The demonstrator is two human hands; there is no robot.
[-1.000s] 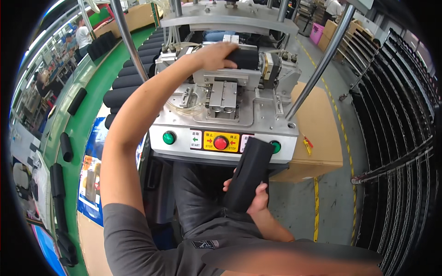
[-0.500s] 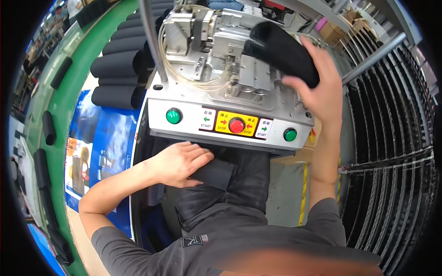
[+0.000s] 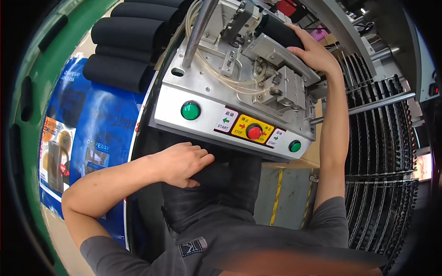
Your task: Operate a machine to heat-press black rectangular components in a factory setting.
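At the back of the metal machine [image 3: 258, 87], my right hand [image 3: 315, 53] is closed round the near end of a black fabric-like tube [image 3: 278, 33]. The tube lies along the fixture, behind a slanted metal plate [image 3: 276, 51], and the plate covers part of it. Low over my lap, my left hand [image 3: 182, 164] has its fingers curled on a dark sleeve-like piece [image 3: 214, 177]. This piece barely stands out against my black trousers, so its outline is hard to follow.
Several black tubes [image 3: 117, 73] lie in a row on the left, beside a blue printed sheet [image 3: 106, 124]. Green buttons [image 3: 190, 110] and a red button [image 3: 254, 131] sit on the machine's front. A metal post [image 3: 200, 34] rises at its left; a black rack [image 3: 377, 138] stands right.
My right hand has brought the black tube from above the machine down into the fixture. My left hand stays over my lap. The view has turned and come closer to the machine.
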